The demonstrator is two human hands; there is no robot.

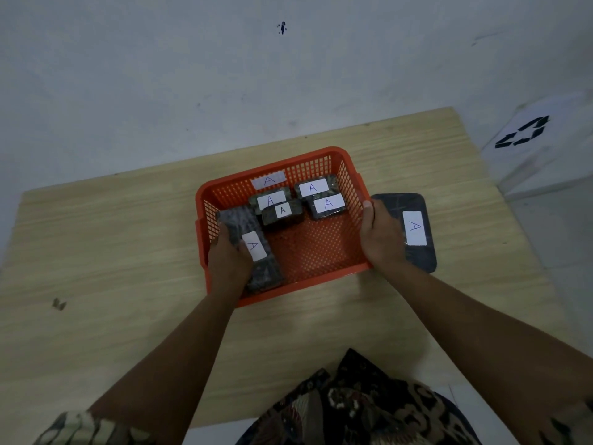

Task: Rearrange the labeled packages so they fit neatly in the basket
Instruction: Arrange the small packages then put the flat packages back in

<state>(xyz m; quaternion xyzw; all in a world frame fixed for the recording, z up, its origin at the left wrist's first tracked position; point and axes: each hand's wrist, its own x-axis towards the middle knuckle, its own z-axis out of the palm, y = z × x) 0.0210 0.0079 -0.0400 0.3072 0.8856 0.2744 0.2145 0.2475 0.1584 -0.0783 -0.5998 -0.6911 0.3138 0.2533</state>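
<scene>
An orange mesh basket [321, 252] with a white "A" label on its far wall stands on the wooden board. Several small dark packages with white "A" labels, among them one at the back right [316, 187] and one in the middle [282, 212], lie at its far end. My left hand [226, 261] grips a long dark labeled package [253, 248] lying along the basket's left wall. My right hand [378, 234] holds the basket's right rim. A large flat dark package [415, 226] with an "A" label lies on the board just right of the basket, partly under my right hand.
The wooden board [112, 252] lies on a pale floor. A white box with a black recycling symbol [526, 133] stands at the far right. A small dark scrap [59, 304] lies on the board's left part. Patterned clothing shows at the bottom edge.
</scene>
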